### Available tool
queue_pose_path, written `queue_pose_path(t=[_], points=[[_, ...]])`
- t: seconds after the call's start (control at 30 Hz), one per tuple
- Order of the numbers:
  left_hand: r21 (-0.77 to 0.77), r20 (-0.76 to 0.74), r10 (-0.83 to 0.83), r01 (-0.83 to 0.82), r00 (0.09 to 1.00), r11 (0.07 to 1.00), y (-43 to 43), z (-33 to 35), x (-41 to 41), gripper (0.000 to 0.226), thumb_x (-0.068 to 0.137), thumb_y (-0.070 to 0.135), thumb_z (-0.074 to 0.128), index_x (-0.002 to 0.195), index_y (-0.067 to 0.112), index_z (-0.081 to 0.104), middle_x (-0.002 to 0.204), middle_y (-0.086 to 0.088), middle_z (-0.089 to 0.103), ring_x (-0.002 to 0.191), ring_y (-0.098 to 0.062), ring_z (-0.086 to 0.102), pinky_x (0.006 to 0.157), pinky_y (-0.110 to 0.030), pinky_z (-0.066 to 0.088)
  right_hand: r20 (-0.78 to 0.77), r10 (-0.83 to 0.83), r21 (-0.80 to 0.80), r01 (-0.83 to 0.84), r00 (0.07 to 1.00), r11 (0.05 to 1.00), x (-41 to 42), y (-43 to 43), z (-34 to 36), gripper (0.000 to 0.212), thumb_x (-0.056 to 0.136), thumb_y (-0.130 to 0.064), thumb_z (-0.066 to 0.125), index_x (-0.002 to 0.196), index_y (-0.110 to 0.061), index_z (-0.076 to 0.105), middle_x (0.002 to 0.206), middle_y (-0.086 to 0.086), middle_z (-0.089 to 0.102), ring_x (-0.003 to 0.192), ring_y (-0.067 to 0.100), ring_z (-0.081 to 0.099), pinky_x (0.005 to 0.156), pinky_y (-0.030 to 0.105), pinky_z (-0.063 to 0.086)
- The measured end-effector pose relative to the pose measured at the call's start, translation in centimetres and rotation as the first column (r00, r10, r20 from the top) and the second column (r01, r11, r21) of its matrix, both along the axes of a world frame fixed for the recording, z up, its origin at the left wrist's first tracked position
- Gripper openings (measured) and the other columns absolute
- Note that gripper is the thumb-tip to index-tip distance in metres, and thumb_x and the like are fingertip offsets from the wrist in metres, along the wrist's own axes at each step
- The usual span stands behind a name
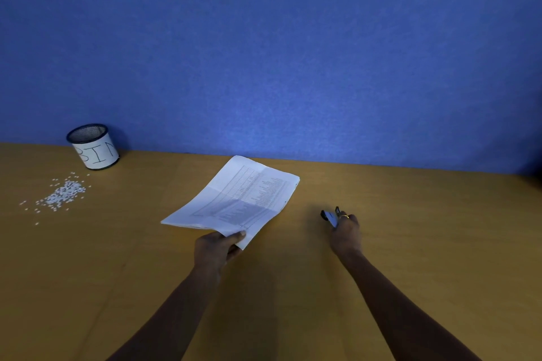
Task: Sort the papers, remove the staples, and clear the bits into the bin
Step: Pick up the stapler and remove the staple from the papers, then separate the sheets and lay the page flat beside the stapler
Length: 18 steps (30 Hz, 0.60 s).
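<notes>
Your left hand pinches the papers at their near corner, thumb on top, fingers beneath. Your right hand grips a staple remover, apart to the papers' right; its fingers hide most of it. Print is unreadable. Paper bits lie near the bin, far left.

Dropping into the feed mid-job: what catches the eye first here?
A sheaf of papers at the centre of the desk, pinched at its near corner by the left hand. To its right, the right hand grips a small dark tool. Far left, white bits lie scattered in front of the mesh bin.
</notes>
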<state>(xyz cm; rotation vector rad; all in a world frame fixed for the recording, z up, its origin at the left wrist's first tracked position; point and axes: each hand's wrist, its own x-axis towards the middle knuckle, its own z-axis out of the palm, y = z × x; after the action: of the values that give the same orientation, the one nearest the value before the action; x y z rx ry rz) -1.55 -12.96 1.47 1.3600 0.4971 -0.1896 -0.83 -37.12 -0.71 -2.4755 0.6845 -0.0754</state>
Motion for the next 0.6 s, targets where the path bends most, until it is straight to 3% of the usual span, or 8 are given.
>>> queue_pose_path(t=[0.27,0.37,0.5,0.6], points=[[0.029,0.003,-0.035,0.035,0.999,0.999,-0.1,0.7,0.0,0.029,0.072,0.002,0.075,0.098,-0.005,0.062,0.09,-0.013,0.066,0.073,-0.024,0.064,0.048,-0.021,0.054,0.061,-0.097,0.031,0.095,0.993,0.995,0.0,-1.0,-1.6,0.03,0.084,0.009,0.046,0.113,0.012,0.056,0.111,0.025,0.057,0.099,0.037,0.055,0.077,0.038,0.046],[-0.001,0.011,-0.05,0.05,0.999,0.999,0.4,1.2,0.3,0.027,0.073,0.0,0.073,0.098,-0.005,0.064,0.09,-0.012,0.067,0.073,-0.022,0.063,0.046,-0.019,0.052,0.078,-0.118,0.039,0.115,0.99,0.993,0.0,-1.2,-1.8,0.033,0.084,0.009,0.046,0.116,0.009,0.055,0.111,0.023,0.058,0.099,0.035,0.055,0.074,0.035,0.045],[0.059,0.078,-0.07,0.066,0.994,0.996,0.7,2.4,1.0,0.018,0.076,-0.001,0.071,0.093,-0.002,0.065,0.08,-0.007,0.065,0.069,-0.019,0.061,0.046,-0.017,0.051,0.104,-0.106,0.001,0.106,0.989,0.994,-0.2,-0.9,-1.5,0.043,0.086,0.005,0.048,0.129,0.004,0.047,0.128,0.021,0.051,0.119,0.034,0.046,0.094,0.04,0.046],[0.204,0.161,-0.058,0.024,0.985,0.979,0.7,3.5,1.6,0.006,0.078,0.002,0.069,0.083,0.001,0.066,0.073,-0.006,0.064,0.06,-0.014,0.06,0.052,-0.022,0.052,0.181,-0.024,-0.048,0.033,0.983,0.998,-0.2,0.0,-0.7,0.044,0.088,-0.003,0.051,0.131,0.004,0.045,0.139,0.019,0.044,0.131,0.033,0.037,0.107,0.039,0.036]])
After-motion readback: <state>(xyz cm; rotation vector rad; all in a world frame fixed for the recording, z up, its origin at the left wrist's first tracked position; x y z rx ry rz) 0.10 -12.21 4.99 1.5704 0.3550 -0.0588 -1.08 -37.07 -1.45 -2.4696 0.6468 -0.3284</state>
